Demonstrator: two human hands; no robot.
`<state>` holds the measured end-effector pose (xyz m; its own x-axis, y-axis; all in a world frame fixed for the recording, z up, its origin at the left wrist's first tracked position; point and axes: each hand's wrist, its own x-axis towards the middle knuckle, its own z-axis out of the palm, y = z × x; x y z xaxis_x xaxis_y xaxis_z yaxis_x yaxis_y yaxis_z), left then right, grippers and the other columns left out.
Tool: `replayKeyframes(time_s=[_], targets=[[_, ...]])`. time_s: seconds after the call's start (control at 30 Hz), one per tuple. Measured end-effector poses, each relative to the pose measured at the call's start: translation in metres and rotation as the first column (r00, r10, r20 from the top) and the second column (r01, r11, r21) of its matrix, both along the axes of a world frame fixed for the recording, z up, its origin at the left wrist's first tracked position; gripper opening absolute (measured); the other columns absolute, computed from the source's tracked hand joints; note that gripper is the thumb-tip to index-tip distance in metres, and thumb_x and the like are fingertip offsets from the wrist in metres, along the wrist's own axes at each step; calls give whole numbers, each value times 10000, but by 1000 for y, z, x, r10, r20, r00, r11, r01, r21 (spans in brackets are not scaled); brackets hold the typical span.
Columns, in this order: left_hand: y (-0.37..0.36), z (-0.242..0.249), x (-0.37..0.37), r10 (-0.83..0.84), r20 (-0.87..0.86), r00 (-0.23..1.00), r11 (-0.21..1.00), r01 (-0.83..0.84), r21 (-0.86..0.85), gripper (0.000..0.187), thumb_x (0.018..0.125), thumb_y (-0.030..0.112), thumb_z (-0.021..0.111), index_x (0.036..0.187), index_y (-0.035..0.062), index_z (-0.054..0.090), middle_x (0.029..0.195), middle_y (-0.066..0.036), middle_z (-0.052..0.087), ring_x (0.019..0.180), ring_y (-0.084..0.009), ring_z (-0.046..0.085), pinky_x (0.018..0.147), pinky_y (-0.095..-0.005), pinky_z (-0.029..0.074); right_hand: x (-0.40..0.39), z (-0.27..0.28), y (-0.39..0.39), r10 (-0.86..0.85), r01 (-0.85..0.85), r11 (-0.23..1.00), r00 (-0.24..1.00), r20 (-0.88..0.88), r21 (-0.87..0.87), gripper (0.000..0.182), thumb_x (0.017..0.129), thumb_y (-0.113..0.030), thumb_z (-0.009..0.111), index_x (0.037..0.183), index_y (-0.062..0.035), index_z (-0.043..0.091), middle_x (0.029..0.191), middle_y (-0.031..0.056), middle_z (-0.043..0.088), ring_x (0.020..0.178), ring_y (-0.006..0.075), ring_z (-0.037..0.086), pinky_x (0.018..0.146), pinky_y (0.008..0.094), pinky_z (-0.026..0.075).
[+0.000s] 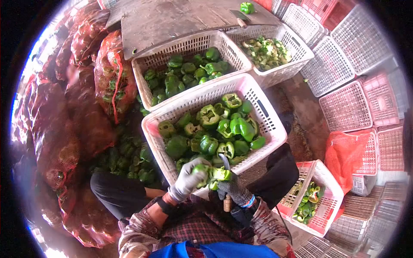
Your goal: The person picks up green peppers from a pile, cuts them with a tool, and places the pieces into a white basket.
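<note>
My left hand (189, 177), in a light grey glove, is closed around part of a green pepper (200, 174). My right hand (232, 191), in a dark glove, holds a curved knife (224, 161) with a wooden handle. Its fingers also touch a cut pepper piece (220, 173), whose pale inside shows. Both hands are close together at the near edge of a white crate (148, 124) that holds whole and cut green peppers (209, 116).
Behind are a crate of whole peppers (175, 81), a crate of pepper scraps (266, 52) and a board (172, 19) bearing a cleaver and a pepper. Red net sacks (114, 77) fill the left. A red-and-white crate (330, 195) and stacked crates (346, 107) stand right.
</note>
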<state>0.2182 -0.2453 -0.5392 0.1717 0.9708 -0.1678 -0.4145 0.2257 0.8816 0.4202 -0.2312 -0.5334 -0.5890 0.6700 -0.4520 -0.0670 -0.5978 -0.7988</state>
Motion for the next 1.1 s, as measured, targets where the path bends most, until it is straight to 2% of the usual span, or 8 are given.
replayKeyframes(time_s=[0.1, 0.17, 0.2, 0.23, 0.3, 0.57, 0.93, 1.1], targets=[[9, 2, 12, 323, 490, 810, 931, -179, -317, 503, 934, 522, 485, 1107, 56, 561, 860, -85, 618, 725, -171, 610, 613, -287, 509, -15, 8, -7, -284, 202, 953, 859, -426, -226, 436, 855, -253, 627, 1206, -43, 474, 914, 29, 597, 536, 60, 494, 456, 215, 416], [19, -16, 6, 517, 499, 695, 822, -242, -515, 471, 968, 458, 461, 1159, 34, 542, 967, -118, 601, 896, -223, 607, 759, -338, 520, -26, 7, -2, -221, 226, 974, 969, -113, 29, 489, 814, -197, 687, 1224, -46, 468, 991, 42, 595, 626, 102, 557, 537, 262, 482], [15, -26, -11, 268, -121, 956, 963, -268, 15, 417, 953, 351, 512, 1205, 20, 518, 1068, -147, 569, 962, -259, 580, 816, -351, 498, -31, 21, 4, -220, 178, 870, 975, 39, 459, 576, 763, -190, 744, 1245, -50, 462, 1055, 90, 600, 791, 197, 592, 687, 319, 494], [12, -36, -28, 457, -726, 513, 883, -164, 440, 401, 937, 245, 562, 1252, 5, 494, 1169, -176, 537, 1028, -295, 553, 873, -364, 476, -36, 34, 10, -375, 77, 616, 904, 206, 784, 665, 712, -184, 801, 1266, -54, 456, 1118, 138, 604, 955, 291, 627, 836, 377, 506], [7, -7, -37, 427, -796, 429, 883, -388, 265, 332, 929, 223, 570, 1199, 32, 545, 1096, -160, 580, 976, -284, 573, 848, -348, 482, -30, 39, 18, -413, -220, 575, 753, 511, 788, 712, 674, -190, 814, 1276, -74, 453, 1150, 176, 590, 994, 336, 618, 841, 393, 505], [-10, 26, 1, 42, -522, 852, 999, -40, 15, 473, 859, 464, 665, 955, 4, 605, 760, -81, 636, 681, -147, 586, 644, -335, 490, -29, 44, 20, -247, -468, 367, 784, 569, 804, 696, 664, -151, 776, 1294, -149, 481, 1244, 142, 553, 1002, 350, 616, 813, 425, 523], [-9, 27, 6, -104, -339, 935, 969, 19, -247, 374, 913, 355, 591, 927, -19, 592, 711, -100, 628, 623, -157, 602, 584, -332, 494, -17, 44, 16, -149, -437, 510, 804, 576, 741, 775, 682, -308, 809, 1334, -99, 445, 1289, 156, 544, 1122, 335, 575, 896, 402, 503], [-11, 19, 11, -95, -586, 804, 995, 59, -80, 325, 900, 293, 628, 995, -18, 615, 786, -76, 636, 717, -93, 569, 677, -319, 483, -16, 32, 13, -134, -437, 519, 807, 575, 735, 809, 636, -340, 838, 1305, -90, 459, 1276, 154, 555, 1101, 321, 590, 879, 401, 511]])
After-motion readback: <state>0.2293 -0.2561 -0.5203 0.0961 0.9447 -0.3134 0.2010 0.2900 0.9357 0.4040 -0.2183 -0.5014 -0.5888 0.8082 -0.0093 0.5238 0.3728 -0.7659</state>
